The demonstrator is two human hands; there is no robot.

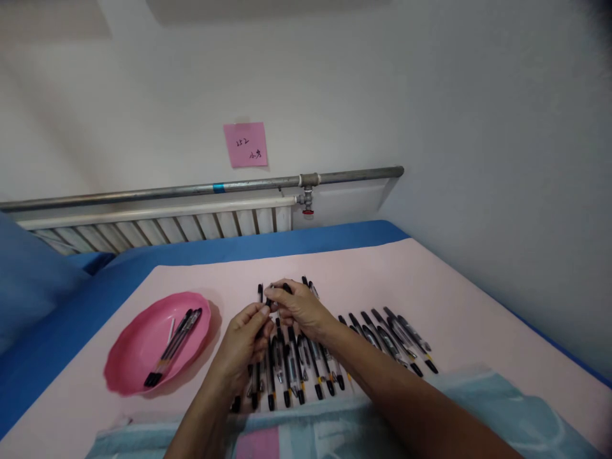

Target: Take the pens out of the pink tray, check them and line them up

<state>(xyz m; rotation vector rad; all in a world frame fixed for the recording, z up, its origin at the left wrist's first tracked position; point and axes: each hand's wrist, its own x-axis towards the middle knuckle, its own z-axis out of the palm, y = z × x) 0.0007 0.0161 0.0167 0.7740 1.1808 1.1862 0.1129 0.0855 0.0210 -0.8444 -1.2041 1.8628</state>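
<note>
My left hand and my right hand meet above the middle group of pens, fingertips close together. Between them is a small dark pen part, pinched by my left fingers and mostly covered. A black pen cap pokes up from the curled fingers of my right hand; its lower part is hidden. Beneath both hands, several clear-barrelled pens with black ends lie side by side, with loose caps and parts among them. To the right of my right forearm lies another group of pens.
At the left, a pink scalloped bowl holds several pens and a thin white stick. A pale pink sheet covers the blue surface. Behind are a radiator, a metal pipe and a valve. Light-blue cloth lies in front.
</note>
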